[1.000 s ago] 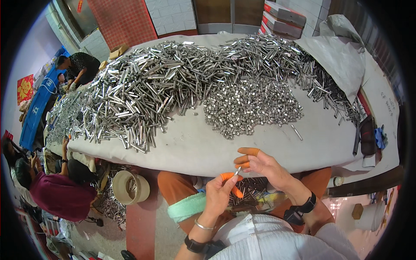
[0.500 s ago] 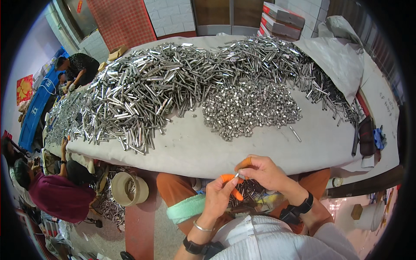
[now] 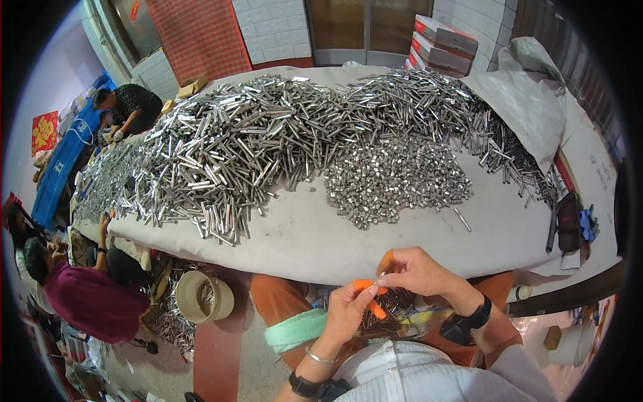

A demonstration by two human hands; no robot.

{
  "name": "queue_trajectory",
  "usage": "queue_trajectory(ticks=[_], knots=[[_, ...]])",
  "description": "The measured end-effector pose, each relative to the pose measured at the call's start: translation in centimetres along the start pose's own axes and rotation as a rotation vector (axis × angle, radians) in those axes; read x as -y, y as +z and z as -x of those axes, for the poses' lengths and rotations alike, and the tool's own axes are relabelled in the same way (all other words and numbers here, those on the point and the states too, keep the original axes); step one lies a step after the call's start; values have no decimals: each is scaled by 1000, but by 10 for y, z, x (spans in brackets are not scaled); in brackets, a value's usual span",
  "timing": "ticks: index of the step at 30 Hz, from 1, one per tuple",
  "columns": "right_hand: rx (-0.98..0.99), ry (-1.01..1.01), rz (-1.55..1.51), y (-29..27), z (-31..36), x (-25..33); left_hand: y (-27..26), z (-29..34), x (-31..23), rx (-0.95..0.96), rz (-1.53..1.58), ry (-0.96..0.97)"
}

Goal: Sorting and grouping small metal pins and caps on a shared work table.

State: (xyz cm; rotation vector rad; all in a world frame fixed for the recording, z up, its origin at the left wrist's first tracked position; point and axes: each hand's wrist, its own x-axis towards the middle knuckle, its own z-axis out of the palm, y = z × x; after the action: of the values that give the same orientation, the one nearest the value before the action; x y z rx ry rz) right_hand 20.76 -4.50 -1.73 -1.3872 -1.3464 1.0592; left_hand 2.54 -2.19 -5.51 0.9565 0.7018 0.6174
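Above my lap, at the front edge of the cloth-covered table, my left hand (image 3: 347, 309) and my right hand (image 3: 416, 271) meet fingertip to fingertip. Orange finger covers (image 3: 376, 307) sit on some of the fingers. Both hands pinch a small silvery metal piece (image 3: 381, 275), mostly hidden by the fingertips. Below them, dark metal tubes (image 3: 390, 299) lie in a pile between my knees. Beyond my hands, a mound of short metal pieces (image 3: 400, 182) rests on the table, with one loose metal tube (image 3: 462, 220) to its right.
A large heap of long metal tubes (image 3: 234, 137) spreads across the back of the table cloth (image 3: 315, 249). Grey sheeting (image 3: 519, 107) covers its right end. A beige bucket (image 3: 185, 295) stands on the floor at left. Co-workers, one in a maroon top (image 3: 94, 299), sit at the left.
The view has shifted slightly, so the table sits a little lower in the picture. My hands stay pinched together; the metal piece now shows less between the fingertips.
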Motion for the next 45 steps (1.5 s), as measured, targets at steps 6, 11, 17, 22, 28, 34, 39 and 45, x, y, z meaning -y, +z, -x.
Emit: queue_trajectory(ticks=[6, 11, 17, 22, 28, 34, 39, 45], knots=[[-63, 362, -48, -1, -2, 0, 3, -5, -8, -56, 2, 31], [-36, 380, 78, -22, -1, 0, 6, -8, -18, 25, -335, -129], [-603, 191, 1146, -94, 5, -21, 5, -11, 4, 59, -535, 151], [-495, 389, 1214, -148, 27, -54, -5, -15, -5, -49, -236, 15], [-817, 276, 1294, -156, -9, -31, -32, -19, -22, -209, -19, -17], [-26, 117, 444, -21, -120, 16, -55, -20, -33, -383, 289, 41], [19, -393, 810, 86, -178, 15, -82, -13, -41, -437, 363, 89], [170, -300, 709, 120, -177, -5, -108, -4, -39, -475, 419, 58]])
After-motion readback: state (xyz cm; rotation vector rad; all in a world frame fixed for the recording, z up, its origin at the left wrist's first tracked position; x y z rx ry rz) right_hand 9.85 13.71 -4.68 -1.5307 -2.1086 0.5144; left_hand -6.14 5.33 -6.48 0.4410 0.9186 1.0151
